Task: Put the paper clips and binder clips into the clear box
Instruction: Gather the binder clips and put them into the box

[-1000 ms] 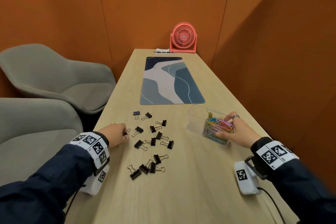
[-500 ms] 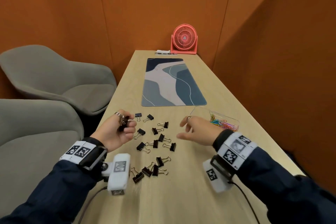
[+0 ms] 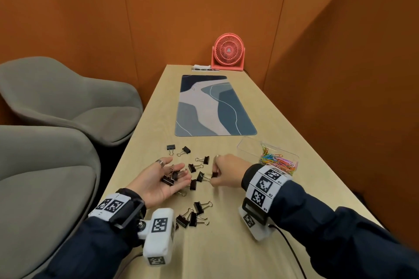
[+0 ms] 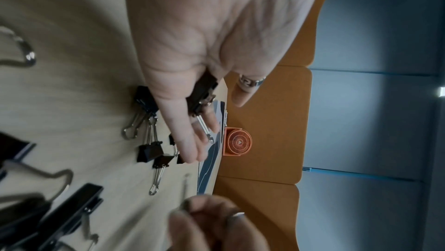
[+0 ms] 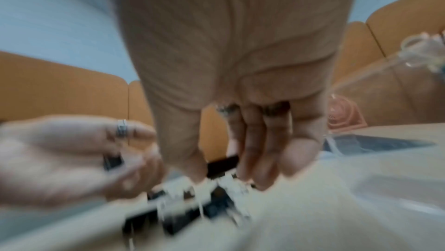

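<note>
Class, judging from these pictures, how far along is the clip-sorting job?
Done: the coloured paper clips lie in the clear box. In hand: the left hand, palm up, carries a binder clip; the right hand pinches another. Left: the binder clips scattered on the table.

text: right wristband (image 3: 267,184) | reads "R2", "R1" | small, possibly misread

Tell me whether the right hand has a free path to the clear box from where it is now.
Probably yes. The right hand pinches a binder clip beside the clear box, whose top is open, and only bare table lies between them.
</note>
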`<state>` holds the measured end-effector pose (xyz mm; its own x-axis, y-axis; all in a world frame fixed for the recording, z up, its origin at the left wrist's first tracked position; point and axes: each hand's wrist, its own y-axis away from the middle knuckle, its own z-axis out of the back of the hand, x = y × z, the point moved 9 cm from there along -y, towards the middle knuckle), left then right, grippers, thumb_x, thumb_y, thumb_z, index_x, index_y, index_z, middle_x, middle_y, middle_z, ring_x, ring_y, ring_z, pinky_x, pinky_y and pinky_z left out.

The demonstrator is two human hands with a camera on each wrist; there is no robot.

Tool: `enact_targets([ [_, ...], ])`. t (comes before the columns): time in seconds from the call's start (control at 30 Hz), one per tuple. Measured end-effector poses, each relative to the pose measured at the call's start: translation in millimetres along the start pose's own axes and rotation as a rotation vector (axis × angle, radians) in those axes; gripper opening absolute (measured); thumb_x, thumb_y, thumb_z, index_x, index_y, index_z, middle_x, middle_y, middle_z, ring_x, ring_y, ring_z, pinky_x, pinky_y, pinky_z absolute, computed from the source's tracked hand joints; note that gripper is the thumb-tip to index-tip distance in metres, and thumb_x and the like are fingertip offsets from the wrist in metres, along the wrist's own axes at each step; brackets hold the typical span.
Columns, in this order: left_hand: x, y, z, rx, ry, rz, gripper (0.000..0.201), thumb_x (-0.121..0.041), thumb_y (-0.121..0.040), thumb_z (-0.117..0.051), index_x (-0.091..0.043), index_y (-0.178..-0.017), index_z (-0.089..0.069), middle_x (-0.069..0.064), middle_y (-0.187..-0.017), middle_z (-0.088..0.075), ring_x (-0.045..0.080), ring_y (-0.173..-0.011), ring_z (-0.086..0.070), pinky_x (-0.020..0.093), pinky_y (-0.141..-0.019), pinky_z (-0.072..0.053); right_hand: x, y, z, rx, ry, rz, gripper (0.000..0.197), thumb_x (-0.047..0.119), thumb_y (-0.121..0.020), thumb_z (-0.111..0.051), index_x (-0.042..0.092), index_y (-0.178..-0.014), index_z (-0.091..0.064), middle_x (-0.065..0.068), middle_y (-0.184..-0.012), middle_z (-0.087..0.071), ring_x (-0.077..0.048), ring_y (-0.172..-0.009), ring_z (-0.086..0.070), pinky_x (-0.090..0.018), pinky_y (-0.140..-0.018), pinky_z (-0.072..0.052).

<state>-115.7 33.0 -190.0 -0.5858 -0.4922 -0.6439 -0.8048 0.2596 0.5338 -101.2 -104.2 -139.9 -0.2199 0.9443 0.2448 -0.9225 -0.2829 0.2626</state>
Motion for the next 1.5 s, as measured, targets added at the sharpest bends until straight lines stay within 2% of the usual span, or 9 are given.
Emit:
enact_targets([
  [0.2, 7, -10, -24, 0.109, 0.119, 0.026, 0.036, -0.026, -0.097, -0.046, 0.006, -0.115, -0.05, 0.022, -0.111, -0.052, 0.036, -0.096, -0.062, 0.052, -0.074, -0.056, 37, 13, 41, -0.301, -0.2, 0.185, 0.031, 0.035, -0.082, -0.064, 0.016, -0.105, -0.056, 0.002, -0.092, -0.055, -0.015, -0.083, -0.052, -0.03, -0.075, -0.045],
  [0.5, 9, -12, -68, 0.156, 0.057, 0.009, 0.016, -0.008, -0.093, -0.051, 0.006, -0.095, -0.057, 0.021, -0.089, -0.055, 0.031, -0.09, -0.059, 0.045, -0.07, -0.058, -25, 30, 79, -0.458, -0.14, 0.031, 0.059, 0.057, -0.081, -0.058, 0.025, -0.129, -0.049, -0.002, -0.126, -0.05, -0.02, -0.123, -0.041, -0.04, -0.105, -0.037],
  [0.7, -2, -18, -118, 0.187, -0.26, -0.052, 0.021, 0.011, -0.095, -0.037, 0.007, -0.098, -0.058, 0.016, -0.089, -0.056, 0.024, -0.083, -0.059, 0.027, -0.064, -0.059, -115, 47, 68, -0.219, 0.107, -0.271, 0.1, 0.061, -0.069, -0.068, 0.02, -0.147, -0.019, -0.008, -0.143, -0.035, -0.03, -0.134, -0.03, -0.047, -0.107, -0.03],
  [0.87, -2, -33, -166, 0.15, -0.586, -0.066, 0.023, 0.012, -0.096, -0.034, 0.004, -0.097, -0.055, 0.015, -0.084, -0.054, 0.022, -0.076, -0.058, 0.023, -0.062, -0.057, -139, 48, 48, -0.144, 0.078, -0.306, 0.079, 0.047, -0.076, -0.069, 0.017, -0.138, -0.032, -0.006, -0.133, -0.049, -0.027, -0.123, -0.046, -0.042, -0.102, -0.038],
  [1.03, -2, -52, -187, 0.07, -0.787, -0.107, 0.018, 0.012, -0.094, -0.039, 0.007, -0.108, -0.049, 0.019, -0.09, -0.06, 0.03, -0.087, -0.063, 0.039, -0.083, -0.056, -143, 47, 45, -0.151, -0.019, -0.261, 0.065, 0.04, -0.076, -0.072, 0.014, -0.127, -0.042, -0.007, -0.117, -0.061, -0.026, -0.105, -0.058, -0.041, -0.091, -0.049],
  [1.13, -5, -54, -189, 0.017, -0.855, -0.067, 0.009, 0.007, -0.094, -0.047, 0.012, -0.089, -0.052, 0.02, -0.105, -0.062, 0.036, -0.106, -0.062, 0.039, -0.095, -0.051, -143, 48, 45, -0.152, -0.025, -0.254, 0.066, 0.04, -0.075, -0.073, 0.015, -0.128, -0.042, -0.007, -0.116, -0.061, -0.026, -0.105, -0.059, -0.04, -0.09, -0.05],
  [1.23, -8, -57, -190, -0.015, -0.989, -0.042, 0.016, 0.005, -0.091, -0.054, 0.011, -0.076, -0.055, 0.018, -0.089, -0.067, 0.037, -0.109, -0.062, 0.036, -0.095, -0.051, -143, 48, 45, -0.154, -0.026, -0.246, 0.067, 0.041, -0.075, -0.072, 0.015, -0.129, -0.042, -0.007, -0.117, -0.061, -0.025, -0.106, -0.058, -0.041, -0.09, -0.05],
  [1.37, -10, -59, -192, -0.039, -1.122, -0.041, 0.008, 0.005, -0.089, -0.058, 0.011, -0.083, -0.056, 0.021, -0.072, -0.066, 0.036, -0.088, -0.068, 0.034, -0.069, -0.059, -144, 48, 45, -0.162, -0.04, -0.243, 0.071, 0.042, -0.074, -0.073, 0.016, -0.132, -0.041, -0.006, -0.118, -0.061, -0.024, -0.106, -0.058, -0.04, -0.091, -0.05],
  [1.5, -11, -66, -192, -0.064, -1.283, -0.091, 0.014, 0.004, -0.089, -0.058, 0.005, -0.075, -0.055, 0.013, -0.064, -0.07, 0.033, -0.089, -0.07, 0.04, -0.087, -0.056, -146, 49, 45, -0.175, -0.045, -0.239, 0.071, 0.042, -0.074, -0.073, 0.017, -0.132, -0.04, -0.005, -0.117, -0.062, -0.024, -0.105, -0.059, -0.04, -0.089, -0.051],
])
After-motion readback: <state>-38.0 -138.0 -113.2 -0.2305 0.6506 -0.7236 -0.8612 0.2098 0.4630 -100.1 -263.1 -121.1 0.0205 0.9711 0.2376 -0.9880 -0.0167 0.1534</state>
